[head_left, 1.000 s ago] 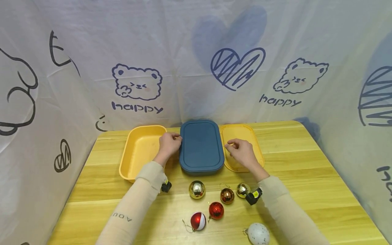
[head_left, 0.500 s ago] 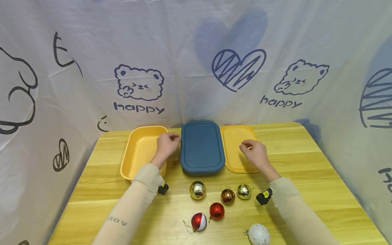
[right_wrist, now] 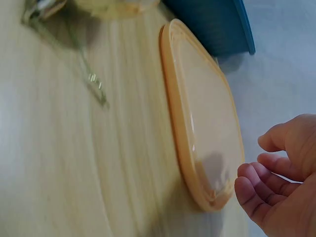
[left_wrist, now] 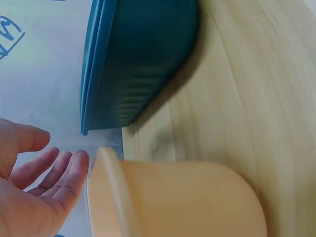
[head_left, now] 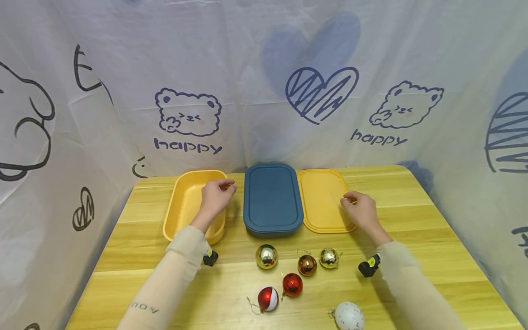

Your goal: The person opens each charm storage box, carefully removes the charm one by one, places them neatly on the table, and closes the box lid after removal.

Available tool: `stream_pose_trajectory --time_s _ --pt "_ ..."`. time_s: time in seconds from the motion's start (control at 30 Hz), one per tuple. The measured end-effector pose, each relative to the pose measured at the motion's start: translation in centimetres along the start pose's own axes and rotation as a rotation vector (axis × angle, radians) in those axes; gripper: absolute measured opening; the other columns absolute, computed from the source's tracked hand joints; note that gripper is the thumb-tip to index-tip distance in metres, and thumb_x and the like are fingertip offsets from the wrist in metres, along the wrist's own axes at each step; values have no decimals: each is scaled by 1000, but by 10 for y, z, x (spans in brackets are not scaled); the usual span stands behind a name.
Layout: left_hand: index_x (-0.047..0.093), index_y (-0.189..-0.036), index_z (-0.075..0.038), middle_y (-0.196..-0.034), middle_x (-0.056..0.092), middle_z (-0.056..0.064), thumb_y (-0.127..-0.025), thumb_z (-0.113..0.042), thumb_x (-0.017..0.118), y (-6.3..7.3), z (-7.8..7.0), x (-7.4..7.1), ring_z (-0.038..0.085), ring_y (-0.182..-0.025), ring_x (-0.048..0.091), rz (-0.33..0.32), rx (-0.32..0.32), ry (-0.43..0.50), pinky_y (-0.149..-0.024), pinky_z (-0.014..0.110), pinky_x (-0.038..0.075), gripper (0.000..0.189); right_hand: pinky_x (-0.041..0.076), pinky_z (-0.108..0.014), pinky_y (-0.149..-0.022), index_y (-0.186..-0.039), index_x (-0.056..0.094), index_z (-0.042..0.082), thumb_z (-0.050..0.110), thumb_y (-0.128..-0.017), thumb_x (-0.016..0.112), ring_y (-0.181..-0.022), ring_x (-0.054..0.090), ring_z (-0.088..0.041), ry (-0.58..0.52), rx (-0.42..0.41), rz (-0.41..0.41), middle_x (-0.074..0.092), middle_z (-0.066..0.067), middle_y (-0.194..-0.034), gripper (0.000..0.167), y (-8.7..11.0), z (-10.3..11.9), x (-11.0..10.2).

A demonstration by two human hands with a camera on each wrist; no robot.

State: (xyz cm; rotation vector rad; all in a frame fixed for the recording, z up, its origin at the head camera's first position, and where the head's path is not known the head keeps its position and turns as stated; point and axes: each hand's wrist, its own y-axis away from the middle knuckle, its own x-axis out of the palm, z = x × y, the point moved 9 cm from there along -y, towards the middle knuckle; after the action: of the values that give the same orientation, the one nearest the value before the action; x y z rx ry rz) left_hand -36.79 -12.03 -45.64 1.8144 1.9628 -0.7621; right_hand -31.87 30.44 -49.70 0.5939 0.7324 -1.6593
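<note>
My left hand [head_left: 216,197] hovers over the right rim of the yellow open box [head_left: 180,209], fingers loosely bent, thumb apart from them, holding nothing. In the left wrist view its fingertips lie right at the rim of the yellow box [left_wrist: 187,197]. A dark blue box with its lid on [head_left: 273,197] stands in the middle, to the right of that hand. On the far side a flat yellow lid [head_left: 321,197] lies on the table, and my right hand [head_left: 360,211] is over its right edge. Nothing is between the right hand's loosely curled fingers, as the right wrist view shows.
In front of the blue box lie ornament balls: a large gold one [head_left: 266,256], a copper one [head_left: 307,265], a faceted gold one [head_left: 329,258], a red one [head_left: 292,284], a red-and-white one [head_left: 267,298] and a white speckled one [head_left: 348,316]. A printed cloth [head_left: 255,123] hangs behind the table.
Both hands have moved outward from the blue box, the left one leftward over the yellow box and the right one rightward across the yellow lid. The boxes, lid and balls have stayed put.
</note>
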Motion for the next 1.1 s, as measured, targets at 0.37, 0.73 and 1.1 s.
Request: stream_pose_trajectory --time_s 0.37,0.73,1.1 --pt "78 -123 -3 -110 79 18 -99 -18 68 0 9 -22 32 -103 75 -41 4 0 -89 41 60 30 55 -35 -72 -120 73 -10 16 -100 61 -88 72 -36 20 -15 -23 74 -25 -105 34 -2 -18 -4" --pt "75 -126 0 -114 78 22 -101 -18 66 3 12 -57 36 -106 75 -60 18 1 -90 45 61 32 58 -48 -82 -121 72 -9 16 -98 58 -93 72 -38 40 16 -12 75 -25 -105 37 -1 -29 -4" --pt "76 -126 -2 -114 79 19 -102 -20 66 11 32 -94 35 -104 75 -119 8 -75 -82 28 56 32 58 -50 -84 -120 73 -10 15 -97 58 -94 72 -39 64 19 -22 76 -25 -103 37 -1 -36 -4"
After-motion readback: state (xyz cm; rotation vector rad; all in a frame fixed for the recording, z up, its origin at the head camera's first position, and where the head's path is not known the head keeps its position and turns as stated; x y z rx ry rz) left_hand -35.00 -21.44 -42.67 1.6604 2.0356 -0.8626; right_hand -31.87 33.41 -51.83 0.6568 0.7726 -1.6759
